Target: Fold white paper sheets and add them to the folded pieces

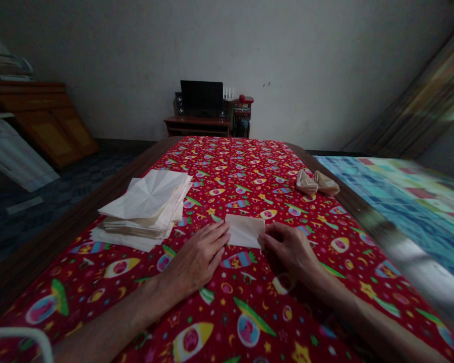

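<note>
A small folded sheet of off-white paper (245, 231) lies on the red patterned tablecloth in front of me. My left hand (206, 249) rests flat at its left edge, fingertips touching the paper and fingers stretched out. At the opposite edge, my right hand (289, 247) pinches the paper's right side between thumb and fingers. To the left is a thick, uneven stack of creased paper sheets (147, 196); the top sheet has fold lines radiating from its middle. Two folded paper pieces (318, 182) stand side by side at the right.
The red tablecloth (245, 322) covers a long table with a dark wooden edge (34, 247). A bed with a colourful cover (397, 201) adjoins the right side. A monitor (202, 96) stands on a desk by the far wall, and a wooden cabinet (53, 126) at the left.
</note>
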The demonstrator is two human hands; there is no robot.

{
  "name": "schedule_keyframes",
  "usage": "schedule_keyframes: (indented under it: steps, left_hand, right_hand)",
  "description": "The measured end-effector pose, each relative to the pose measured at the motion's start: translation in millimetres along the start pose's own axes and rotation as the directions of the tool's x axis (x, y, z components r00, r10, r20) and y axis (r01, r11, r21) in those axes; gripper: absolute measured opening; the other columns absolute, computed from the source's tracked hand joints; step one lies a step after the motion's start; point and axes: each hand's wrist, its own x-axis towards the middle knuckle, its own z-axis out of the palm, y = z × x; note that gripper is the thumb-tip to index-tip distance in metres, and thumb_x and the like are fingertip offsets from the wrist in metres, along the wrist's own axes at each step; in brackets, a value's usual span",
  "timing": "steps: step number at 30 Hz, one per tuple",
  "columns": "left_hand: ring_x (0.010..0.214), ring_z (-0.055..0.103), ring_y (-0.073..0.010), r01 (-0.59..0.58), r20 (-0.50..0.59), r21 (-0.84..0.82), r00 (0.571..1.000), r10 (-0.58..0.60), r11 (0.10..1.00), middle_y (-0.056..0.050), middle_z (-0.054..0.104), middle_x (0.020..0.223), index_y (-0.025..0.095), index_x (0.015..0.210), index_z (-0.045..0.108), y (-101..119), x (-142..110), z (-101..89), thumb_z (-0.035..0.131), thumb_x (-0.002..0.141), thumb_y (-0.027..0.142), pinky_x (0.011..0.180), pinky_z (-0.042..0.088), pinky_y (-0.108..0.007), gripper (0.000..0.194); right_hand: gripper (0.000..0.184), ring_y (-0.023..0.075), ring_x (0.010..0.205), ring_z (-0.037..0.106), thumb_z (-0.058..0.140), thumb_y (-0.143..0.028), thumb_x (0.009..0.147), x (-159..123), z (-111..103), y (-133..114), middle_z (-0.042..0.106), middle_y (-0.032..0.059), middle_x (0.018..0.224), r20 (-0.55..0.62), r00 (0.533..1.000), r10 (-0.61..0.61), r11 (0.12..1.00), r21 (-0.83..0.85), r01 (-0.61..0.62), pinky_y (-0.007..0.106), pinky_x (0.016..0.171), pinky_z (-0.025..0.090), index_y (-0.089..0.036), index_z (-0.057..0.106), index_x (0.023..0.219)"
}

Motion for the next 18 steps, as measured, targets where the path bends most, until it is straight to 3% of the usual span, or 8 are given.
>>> schedule_keyframes:
  steps: [10,14,18]
  left_hand:
    - [0.129,0.042,-0.0193,-0.021,-0.010,-0.012,1.000,0.021,1.000,-0.009,0.049,0.136,0.014,0.126,0.052,-2.8,-0.6,3.1,0.041,0.090,0.012,0.106,0.041,-0.041,0.038]
    - [0.128,0.043,-0.0199,-0.015,-0.002,-0.013,1.000,0.015,1.000,-0.009,0.049,0.136,0.014,0.126,0.053,-3.2,-1.2,3.8,0.041,0.089,0.011,0.107,0.040,-0.041,0.038]
    - [0.126,0.045,-0.0202,-0.010,-0.012,-0.028,1.000,0.010,1.000,-0.010,0.050,0.135,0.015,0.126,0.053,-2.3,-1.3,3.0,0.041,0.089,0.011,0.107,0.040,-0.042,0.039]
  right_hand:
    - [0.020,0.0137,0.058,0.055,0.052,-0.034,0.085,-5.2,-5.7,0.0,0.063,0.0013,0.066,-0.002,0.988,-0.155,0.956,-0.251,0.149,0.024,0.054,0.037,-0.019,0.058,0.073]
    - [0.022,0.0150,0.060,0.057,0.052,-0.041,0.085,-6.6,-4.8,3.6,0.064,0.0018,0.070,0.023,0.988,-0.150,0.953,-0.262,0.150,0.024,0.053,0.037,-0.020,0.059,0.083]
    - [0.026,0.0163,0.062,0.058,0.050,-0.045,0.086,-10.5,-0.2,8.4,0.064,0.0032,0.073,-0.039,0.970,-0.240,0.917,-0.337,0.213,0.025,0.054,0.037,-0.021,0.057,0.092]
